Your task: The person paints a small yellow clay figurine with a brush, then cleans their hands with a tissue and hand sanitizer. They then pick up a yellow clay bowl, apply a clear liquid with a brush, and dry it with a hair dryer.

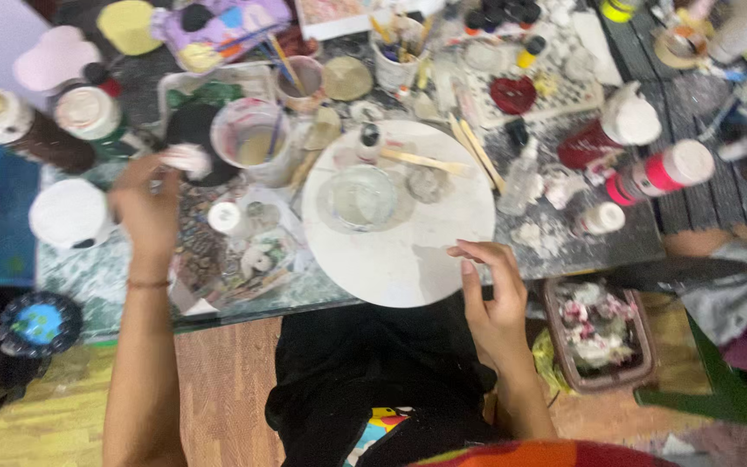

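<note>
Crowding the cluttered table [88,277] above wooden floor [218,389], left hand [144,203] pinches white wad [188,158]; right hand [490,294] hovers open, empty.

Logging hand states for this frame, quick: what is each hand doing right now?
Left hand: closed on a small pale wad, too blurred to identify.
Right hand: open, holding nothing, fingers loosely curled at the edge of the round white board.

a red bottle [603,134] with a white cap lies at two o'clock; beside it, further right, a pink-and-white bottle [660,171]; a brown jar [23,130] with a cream lid lies at ten o'clock.
</note>
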